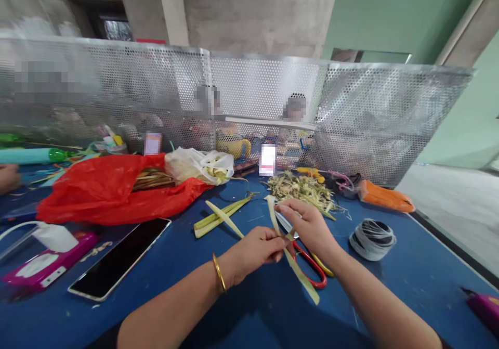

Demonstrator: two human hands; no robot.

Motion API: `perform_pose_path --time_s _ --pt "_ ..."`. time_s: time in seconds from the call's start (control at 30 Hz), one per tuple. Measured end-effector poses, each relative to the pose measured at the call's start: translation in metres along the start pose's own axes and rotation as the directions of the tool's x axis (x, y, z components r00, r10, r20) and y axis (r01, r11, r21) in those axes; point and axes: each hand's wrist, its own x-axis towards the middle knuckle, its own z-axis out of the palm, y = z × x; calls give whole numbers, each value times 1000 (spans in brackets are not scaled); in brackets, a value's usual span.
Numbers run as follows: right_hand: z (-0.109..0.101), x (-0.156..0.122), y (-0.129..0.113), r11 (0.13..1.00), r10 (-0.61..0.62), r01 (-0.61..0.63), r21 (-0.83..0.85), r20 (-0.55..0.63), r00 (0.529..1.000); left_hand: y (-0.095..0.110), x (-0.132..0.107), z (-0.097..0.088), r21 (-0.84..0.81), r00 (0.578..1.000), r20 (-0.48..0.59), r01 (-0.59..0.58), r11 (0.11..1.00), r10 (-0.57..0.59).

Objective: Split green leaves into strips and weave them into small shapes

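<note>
My left hand (257, 250), with a gold bangle at the wrist, pinches pale green leaf strips where they cross. One long leaf strip (300, 273) runs from above my fingers down to the right; another strip (224, 218) sticks out to the left. My right hand (312, 229) is closed at the crossing, thumb and fingers on the strips; its fingertips are partly hidden. Beneath the hands lie red-handled scissors (322, 282), blades partly covered, with a yellow handle (325, 268) beside them. Folded leaves (206, 227) rest on the blue table (179, 292) to the left.
Leaf scraps (300, 190) are heaped ahead, near a grey twine roll (373, 240) and an orange packet (384, 197). Leftward lie a phone (120, 260), a magenta power strip (50, 266) and a red plastic bag (101, 190). A perforated metal screen (268, 89) stands behind; another person's hand (8, 178) is far left.
</note>
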Motion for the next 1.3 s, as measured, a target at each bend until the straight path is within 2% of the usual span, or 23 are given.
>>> perform_pose_path --time_s 0.07,0.13,0.23,0.33,0.43,0.6,0.67,0.73,0.83,0.9,1.0,1.1,1.2,1.3 --pt "-9 -1 5 980 -169 178 -90 96 981 0 -1 -9 -91 999 -11 30 995 -31" --pt "-15 -3 11 943 -264 305 -132 260 929 -2 -1 -16 -155 999 -21 31 987 -35" --pt "-16 -7 16 949 -244 297 -109 344 907 -6 -1 -23 -200 999 -30 31 979 -37" --pt "-11 -8 18 963 -216 256 -80 333 918 -10 0 -26 -182 997 -38 59 981 -67" --pt "-7 -7 21 939 -253 306 -154 294 922 -13 1 -25 -180 996 -38 72 981 -80" --pt "-13 -6 17 803 -390 447 -393 221 894 -16 4 -24 -355 982 -124 93 930 -145" --pt "-16 -8 8 777 -439 463 -427 160 884 -15 4 -25 -438 972 -149 99 893 -181" --pt "-16 -12 -2 754 -480 496 -430 155 863 -14 4 -26 -497 969 -157 92 863 -193" --pt "-3 -21 -12 634 -522 624 -457 342 781 -13 5 -28 -566 977 -126 71 821 -172" --pt "10 -27 -10 506 -496 684 -527 471 730 -16 6 -28 -578 984 -108 52 814 -139" --pt "25 -34 -2 383 -479 719 -580 541 692 -21 8 -27 -550 985 -131 23 835 -114" --pt "30 -37 4 393 -509 721 -571 517 688 -24 8 -24 -536 975 -190 -8 844 -112" --pt "31 -40 3 455 -558 732 -507 478 678 -23 7 -22 -535 967 -231 -36 844 -105" --pt "31 -41 0 510 -594 748 -425 455 663 -22 7 -23 -528 965 -226 -9 849 -130"
